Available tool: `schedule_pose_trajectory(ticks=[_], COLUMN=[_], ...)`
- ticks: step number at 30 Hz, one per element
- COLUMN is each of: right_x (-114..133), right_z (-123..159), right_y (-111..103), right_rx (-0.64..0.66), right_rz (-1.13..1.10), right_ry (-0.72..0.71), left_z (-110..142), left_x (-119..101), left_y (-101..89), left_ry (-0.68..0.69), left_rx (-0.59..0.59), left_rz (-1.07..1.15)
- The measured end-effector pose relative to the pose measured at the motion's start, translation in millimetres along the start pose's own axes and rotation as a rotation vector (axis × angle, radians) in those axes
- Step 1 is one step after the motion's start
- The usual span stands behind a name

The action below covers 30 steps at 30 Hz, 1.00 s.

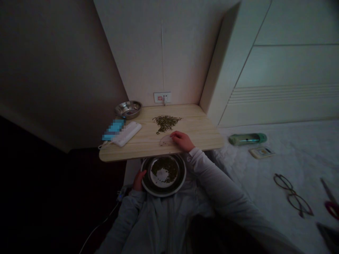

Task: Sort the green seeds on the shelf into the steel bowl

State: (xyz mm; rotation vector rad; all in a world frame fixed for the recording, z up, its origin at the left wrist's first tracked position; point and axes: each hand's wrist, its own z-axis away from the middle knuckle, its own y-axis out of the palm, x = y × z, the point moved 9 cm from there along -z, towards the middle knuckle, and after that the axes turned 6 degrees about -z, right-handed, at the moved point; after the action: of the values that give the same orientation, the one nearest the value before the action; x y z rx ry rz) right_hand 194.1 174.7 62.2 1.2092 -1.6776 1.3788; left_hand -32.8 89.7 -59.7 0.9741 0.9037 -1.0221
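My right hand (182, 141) is over the front part of the wooden tabletop (209, 137), its fingers closed on a thin, see-through, curved-edged scraper (165, 140) that lies near the surface. Just beyond it spreads a loose pile of small green beans or seeds (166, 122). Below the table's front edge, my left hand (138, 180) grips the left rim of a round basin (163, 194) on my lap. More of the green grains (172, 169) form a curved band on its pale bottom, with a bare patch in the middle.
A steel bowl (129, 110), a phone with a blurred screen (113, 129) and a white power strip (127, 134) occupy the table's left side. Behind is a wall socket (162, 97). On the bed lie a green bottle (247, 139), a small device (262, 152), glasses (292, 194) and scissors (331, 201).
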Motion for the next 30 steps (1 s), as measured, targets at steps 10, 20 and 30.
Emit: schedule_pose_trajectory(ticks=[10,20,30], right_x=[-3,-1,-2], right_z=[-1,0,0], right_y=[-1,-1,0], right_rx=[-0.02,-0.02,-0.014], right_rz=[-0.02,0.0,0.009], right_ry=[0.003,0.004,0.011], left_z=[3,3,1], left_x=[-2,-2,3], left_y=[5.0,6.5,-3.5], left_ry=[-0.04,-0.029,-0.063], left_rx=[0.018,0.031,-0.042], left_rz=[0.031,0.05,-0.001])
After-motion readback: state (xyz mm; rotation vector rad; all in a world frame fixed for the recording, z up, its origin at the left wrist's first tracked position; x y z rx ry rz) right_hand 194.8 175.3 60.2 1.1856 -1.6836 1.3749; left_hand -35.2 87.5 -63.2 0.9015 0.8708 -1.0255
